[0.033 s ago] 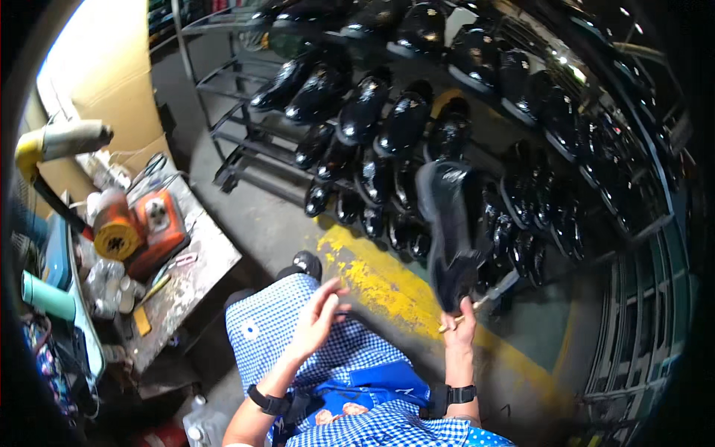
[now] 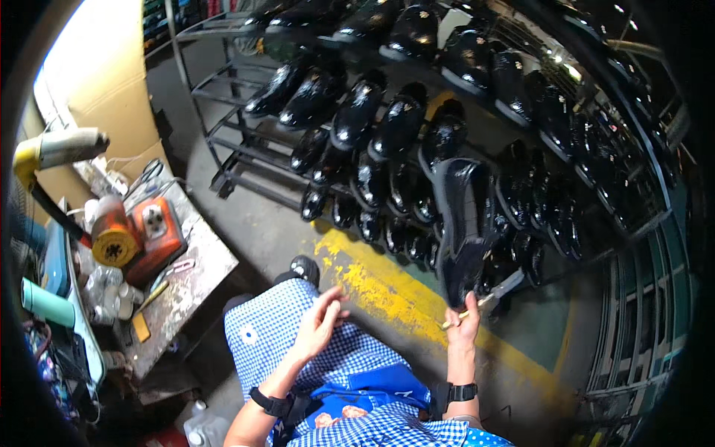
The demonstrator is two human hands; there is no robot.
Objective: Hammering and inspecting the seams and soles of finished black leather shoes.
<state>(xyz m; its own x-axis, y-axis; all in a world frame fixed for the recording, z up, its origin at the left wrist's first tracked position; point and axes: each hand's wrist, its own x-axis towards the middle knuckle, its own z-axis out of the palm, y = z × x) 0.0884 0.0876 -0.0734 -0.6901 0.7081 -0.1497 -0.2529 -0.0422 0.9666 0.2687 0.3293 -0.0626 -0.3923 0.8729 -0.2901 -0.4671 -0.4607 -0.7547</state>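
Observation:
My right hand (image 2: 463,324) grips a black shoe (image 2: 463,223) by its lower end, its long side turned upward in front of the rack. In the same fingers is a slim tool with a yellowish handle (image 2: 453,325) and a pale flat end (image 2: 506,285), whose kind I cannot make out. My left hand (image 2: 322,322) hovers above my lap, fingers loosely bent and apart, with nothing visible in it. Beneath it spreads a blue-and-white checked apron (image 2: 275,316).
A metal rack (image 2: 216,141) with several rows of glossy black shoes (image 2: 357,112) stands ahead. At left, a worn table (image 2: 201,272) carries an orange device (image 2: 158,227), cups and a yellow-handled tool (image 2: 153,296). A yellow stripe (image 2: 365,272) marks the floor. A translucent jug (image 2: 205,428) stands lower left.
The upper end of the shoe has swung slightly right, and the shoe looks sharper. The rack has shifted a little leftward in view. My left hand has hardly moved.

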